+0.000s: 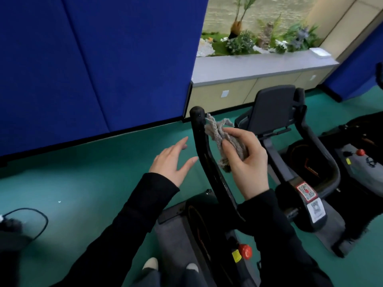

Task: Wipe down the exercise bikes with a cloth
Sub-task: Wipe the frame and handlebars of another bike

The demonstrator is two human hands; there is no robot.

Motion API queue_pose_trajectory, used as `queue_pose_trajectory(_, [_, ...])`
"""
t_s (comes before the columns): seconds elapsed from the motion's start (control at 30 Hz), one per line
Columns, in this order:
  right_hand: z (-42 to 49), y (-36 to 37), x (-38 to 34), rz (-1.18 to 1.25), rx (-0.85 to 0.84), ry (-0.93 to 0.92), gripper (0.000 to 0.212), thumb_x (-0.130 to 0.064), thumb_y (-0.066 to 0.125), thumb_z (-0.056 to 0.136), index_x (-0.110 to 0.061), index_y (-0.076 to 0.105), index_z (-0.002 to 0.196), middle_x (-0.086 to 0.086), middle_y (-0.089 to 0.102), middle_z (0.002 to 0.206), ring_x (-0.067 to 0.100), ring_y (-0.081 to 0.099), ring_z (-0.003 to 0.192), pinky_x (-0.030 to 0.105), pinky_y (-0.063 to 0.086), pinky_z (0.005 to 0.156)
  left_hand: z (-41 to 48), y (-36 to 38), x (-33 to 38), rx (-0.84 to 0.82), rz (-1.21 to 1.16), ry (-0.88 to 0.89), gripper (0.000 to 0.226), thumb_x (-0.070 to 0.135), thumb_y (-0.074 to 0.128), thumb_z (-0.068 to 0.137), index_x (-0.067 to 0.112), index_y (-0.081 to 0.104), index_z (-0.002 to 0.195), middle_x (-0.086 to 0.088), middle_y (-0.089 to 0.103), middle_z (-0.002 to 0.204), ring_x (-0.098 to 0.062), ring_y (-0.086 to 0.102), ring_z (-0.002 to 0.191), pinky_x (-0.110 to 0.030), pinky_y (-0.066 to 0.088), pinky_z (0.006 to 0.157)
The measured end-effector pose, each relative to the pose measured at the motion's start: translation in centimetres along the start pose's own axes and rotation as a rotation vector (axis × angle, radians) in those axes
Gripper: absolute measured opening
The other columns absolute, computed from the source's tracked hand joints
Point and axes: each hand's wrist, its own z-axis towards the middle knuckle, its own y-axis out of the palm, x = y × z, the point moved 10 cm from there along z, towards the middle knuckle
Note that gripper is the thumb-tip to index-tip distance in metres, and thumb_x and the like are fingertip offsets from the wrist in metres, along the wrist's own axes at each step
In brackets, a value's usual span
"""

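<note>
Two grips in view: both bare, reaching out of black sleeves from the lower centre of the frame.
Right grip point(246, 160): fingers and thumb curled round a bunched grey cloth point(226, 141) and holding it; nothing else is in it.
Cloth position: centre of frame, with its upper end touching the right side of the black handlebar point(198, 125), just below the rounded tip.
Left grip point(172, 162): fingers straight and spread, holding nothing, just left of the handlebar. Cannot tell whether the thumb touches it.
Near bike point(182, 228): lower centre. The handlebar rises from it, and a red knob point(245, 251) sits low on its frame.
Second bike point(310, 162): right of centre, with a dark upright panel point(271, 108) at its top and a code label point(306, 191) on its frame.
Floor point(83, 193): green, with a black cable point(39, 222) at lower left.
Partition point(83, 59): blue, filling the upper left.
Planter ledge point(259, 67): upper right, with greenery behind it.
</note>
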Motion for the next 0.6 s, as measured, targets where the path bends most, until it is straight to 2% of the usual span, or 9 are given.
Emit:
queue_pose_trajectory(0.13, [3.8,0.9,-2.2,-0.033,-0.017,-0.165,0.021,0.000,0.059,0.087,-0.009,0.066,0.104,0.008,0.062,0.106,0.009,0.056,0.103,0.014,0.039,0.093,0.9,0.7,0.8,0.046,-0.158,-0.088,0.066,0.048,0.050,0.090,0.033,0.020,0.147,0.009,0.052,0.132,-0.010,0.042,0.125,-0.020,0.030,0.097])
queue_pose_trajectory(0.23, [6.5,2.6,-3.4,-0.056,-0.073,-0.235,0.022,0.001,0.058,0.087,-0.008,0.066,0.105,0.008,0.059,0.109,0.006,0.052,0.103,0.008,0.035,0.092,1.1,1.1,1.0,0.087,-0.278,-0.151,0.067,0.044,0.056,0.089,0.038,0.021,0.145,0.015,0.055,0.117,0.001,0.046,0.112,-0.015,0.030,0.092])
queue_pose_trajectory(0.3, [8.1,4.6,-3.7,-0.090,-0.166,-0.264,0.021,0.000,0.057,0.088,-0.008,0.066,0.105,0.009,0.058,0.111,0.009,0.051,0.105,0.008,0.034,0.092,0.9,1.0,0.9,0.145,-0.396,-0.188,0.063,0.039,0.060,0.088,0.039,0.029,0.142,0.022,0.055,0.104,0.015,0.047,0.094,-0.011,0.032,0.089])
queue_pose_trajectory(0.37, [9.0,7.4,-3.5,-0.156,-0.333,-0.291,0.021,-0.001,0.057,0.088,-0.007,0.066,0.106,0.011,0.059,0.113,0.015,0.053,0.107,0.012,0.034,0.092,0.7,1.1,0.6,0.210,-0.530,-0.218,0.057,0.028,0.065,0.086,0.034,0.039,0.137,0.021,0.058,0.095,0.020,0.051,0.085,-0.012,0.038,0.088])
queue_pose_trajectory(0.47, [9.7,10.6,-2.3,-0.214,-0.555,-0.263,0.018,-0.006,0.057,0.089,-0.011,0.067,0.103,0.010,0.063,0.110,0.019,0.056,0.107,0.018,0.036,0.089,0.7,1.3,0.5,0.268,-0.635,-0.253,0.054,0.016,0.067,0.085,0.028,0.046,0.133,0.015,0.059,0.092,0.007,0.057,0.085,-0.023,0.044,0.091])
queue_pose_trajectory(0.53, [10.3,11.1,-1.0,-0.139,-0.586,-0.132,0.014,-0.011,0.056,0.091,-0.019,0.066,0.096,0.006,0.066,0.105,0.019,0.059,0.103,0.027,0.042,0.091,0.8,1.3,0.5,0.290,-0.678,-0.261,0.052,0.011,0.067,0.084,0.029,0.048,0.128,0.009,0.060,0.091,-0.006,0.058,0.084,-0.030,0.045,0.091])
queue_pose_trajectory(0.6, [10.5,11.1,0.4,-0.033,-0.555,0.007,0.014,-0.015,0.052,0.094,-0.017,0.066,0.097,0.004,0.068,0.100,0.020,0.061,0.100,0.034,0.046,0.092,0.8,1.4,0.4,0.302,-0.703,-0.270,0.050,0.009,0.067,0.084,0.028,0.050,0.127,0.004,0.060,0.093,-0.012,0.058,0.086,-0.033,0.045,0.092])
